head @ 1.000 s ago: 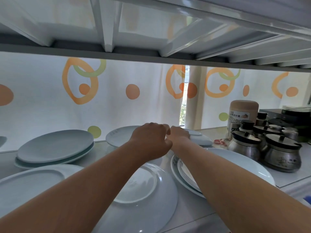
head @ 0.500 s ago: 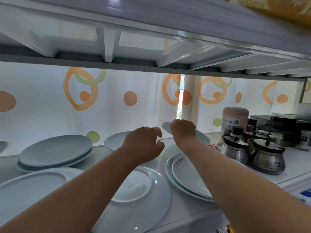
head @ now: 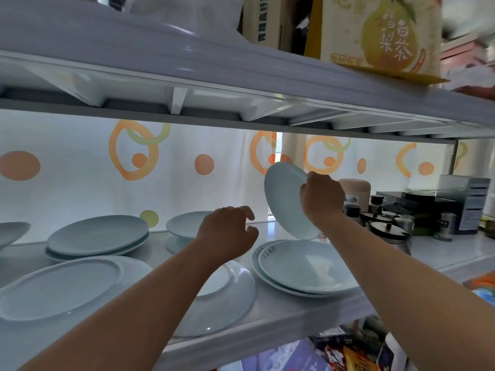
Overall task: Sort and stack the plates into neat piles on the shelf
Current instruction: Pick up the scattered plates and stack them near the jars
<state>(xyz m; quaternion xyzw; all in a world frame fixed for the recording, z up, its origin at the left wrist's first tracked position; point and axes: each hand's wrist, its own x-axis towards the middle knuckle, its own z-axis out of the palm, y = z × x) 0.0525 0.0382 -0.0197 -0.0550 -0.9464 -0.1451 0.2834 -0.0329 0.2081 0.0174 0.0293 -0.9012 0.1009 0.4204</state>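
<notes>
1. Gripping a pale blue plate (head: 285,199) by its rim, the right hand (head: 321,198) holds it tilted steeply, nearly on edge, lifted clear of the shelf (head: 281,314), above the back of the right-hand pile.
2. Left hand (head: 227,235) hovers with fingers spread and curled, grasping nothing, just in front of a small footed dish (head: 184,223) at the back centre.
3. Right-hand pile (head: 305,266): two round plates nested, dark lettering on their left rims, resting on the shelf under the lifted plate.
4. Upside-down plate (head: 227,298) lies front centre, foot ring up, partly hidden by the left forearm.
5. Large oval plate (head: 61,287) sits front left; behind it a stack of two plates (head: 97,236); one more plate edge (head: 13,232) at the far left, cropped.
6. Lidded metal pots (head: 385,228) and a tan canister (head: 355,190) stand on the shelf's right end, near the right-hand pile.
7. Upper shelf carries a yellow box (head: 383,36) with a pear print.
</notes>
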